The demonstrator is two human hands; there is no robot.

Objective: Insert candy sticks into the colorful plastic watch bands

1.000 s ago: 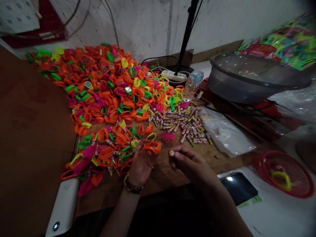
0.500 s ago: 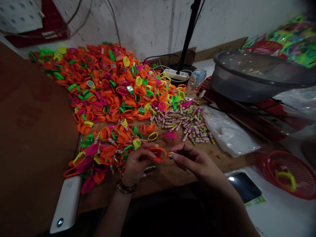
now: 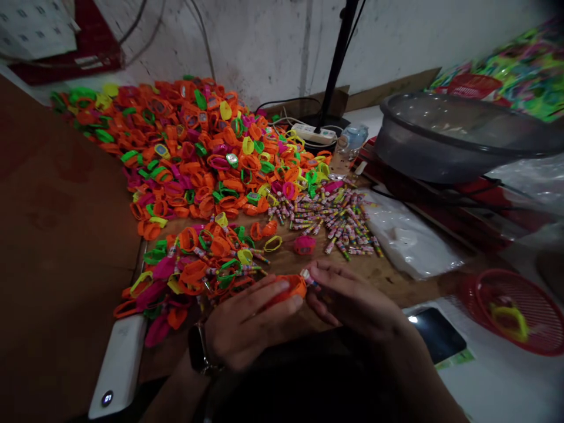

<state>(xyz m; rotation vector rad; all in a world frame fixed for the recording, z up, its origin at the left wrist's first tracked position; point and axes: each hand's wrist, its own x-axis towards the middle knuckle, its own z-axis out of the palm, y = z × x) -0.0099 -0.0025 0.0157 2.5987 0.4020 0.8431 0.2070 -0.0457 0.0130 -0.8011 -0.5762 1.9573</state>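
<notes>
My left hand (image 3: 244, 323), with a dark-faced watch on the wrist, has its fingers closed around an orange toy watch (image 3: 296, 284). Just to its right, my right hand (image 3: 356, 299) pinches a small wrapped candy roll (image 3: 307, 276), whose white end touches or nearly touches the orange strap. The right fingers hide part of the roll. Beyond my hands, a pink toy watch (image 3: 304, 244) lies alone on the brown tabletop. Many similar patterned candy rolls (image 3: 348, 220) lie in a loose pile behind it. Left of my hands is a cluster of toy watches (image 3: 194, 273) mixed with candy rolls.
A large heap of toy watches (image 3: 189, 147) fills the back left. At right stand a grey basin (image 3: 440, 147) and a red basket (image 3: 541, 317). A phone (image 3: 436, 335) lies near my right forearm, a white power bank (image 3: 118, 364) at left. A power strip (image 3: 314, 133) sits behind.
My left hand has turned palm-down over the orange toy watch, which sits slightly lower. My right hand has turned, and more of the candy roll now shows beside the strap.
</notes>
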